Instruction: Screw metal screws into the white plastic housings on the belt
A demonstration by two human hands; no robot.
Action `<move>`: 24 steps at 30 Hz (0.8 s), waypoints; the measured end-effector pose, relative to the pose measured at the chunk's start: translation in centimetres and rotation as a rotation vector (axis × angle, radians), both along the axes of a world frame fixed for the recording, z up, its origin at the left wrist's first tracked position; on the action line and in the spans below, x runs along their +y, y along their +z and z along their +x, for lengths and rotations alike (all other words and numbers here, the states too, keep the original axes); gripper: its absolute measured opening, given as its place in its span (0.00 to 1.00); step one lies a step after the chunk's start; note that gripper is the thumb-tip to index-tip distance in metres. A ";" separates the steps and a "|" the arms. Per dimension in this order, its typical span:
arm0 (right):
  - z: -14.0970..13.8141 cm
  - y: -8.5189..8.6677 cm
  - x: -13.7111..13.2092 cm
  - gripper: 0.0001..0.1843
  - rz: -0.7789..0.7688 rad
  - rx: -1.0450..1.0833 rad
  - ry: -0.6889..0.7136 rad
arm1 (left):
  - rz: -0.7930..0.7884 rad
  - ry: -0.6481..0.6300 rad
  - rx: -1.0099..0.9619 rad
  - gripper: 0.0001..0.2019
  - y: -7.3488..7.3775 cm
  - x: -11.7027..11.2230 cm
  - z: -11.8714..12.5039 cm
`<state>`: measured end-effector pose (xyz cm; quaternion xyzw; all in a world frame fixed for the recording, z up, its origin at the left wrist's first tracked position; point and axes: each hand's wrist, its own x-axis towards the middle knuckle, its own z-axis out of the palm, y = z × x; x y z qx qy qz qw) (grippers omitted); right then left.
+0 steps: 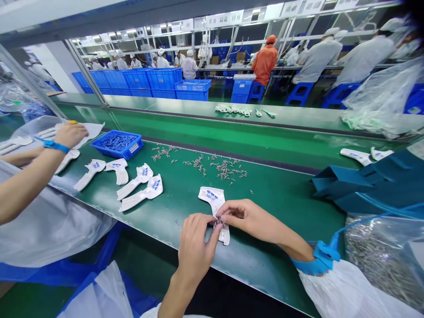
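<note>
A white plastic handle-shaped shell half (213,198) with small blue pieces set in its upper end lies at the table's front edge. Over its lower part my left hand (196,243) is closed, with small silvery metal parts (219,220) pinched between thumb and fingers. My right hand (250,218) wears a blue wrist strap (319,260); its thumb and forefinger are closed at those same metal parts. Whether the parts touch the shell is hidden by my fingers. Loose metal parts (225,169) are scattered on the table behind the shell.
Several more white shells (145,194) lie to the left, by a blue bin (134,148) of small blue pieces. A co-worker's hand (71,134) is at the far left. Teal box-like holders (374,179) and a clear bag of metal parts (380,260) are at right.
</note>
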<state>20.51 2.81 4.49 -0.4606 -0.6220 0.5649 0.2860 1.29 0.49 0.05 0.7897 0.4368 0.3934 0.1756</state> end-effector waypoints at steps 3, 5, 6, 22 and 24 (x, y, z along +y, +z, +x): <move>-0.1 0.1 -0.1 0.10 -0.024 -0.006 0.004 | 0.029 -0.017 -0.015 0.02 0.0 -0.1 0.0; 0.0 0.2 -0.2 0.10 -0.048 -0.007 0.009 | 0.039 -0.026 -0.016 0.02 0.0 -0.1 0.0; 0.0 0.3 -0.2 0.10 -0.057 -0.010 0.006 | 0.043 -0.028 -0.014 0.03 0.0 -0.2 0.0; 0.2 0.6 -0.4 0.10 0.112 -0.454 -0.002 | -0.015 -0.019 0.327 0.27 0.2 0.0 0.4; 0.0 0.7 -0.4 0.10 0.135 -0.488 -0.006 | -0.027 -0.024 0.337 0.27 0.2 0.1 0.5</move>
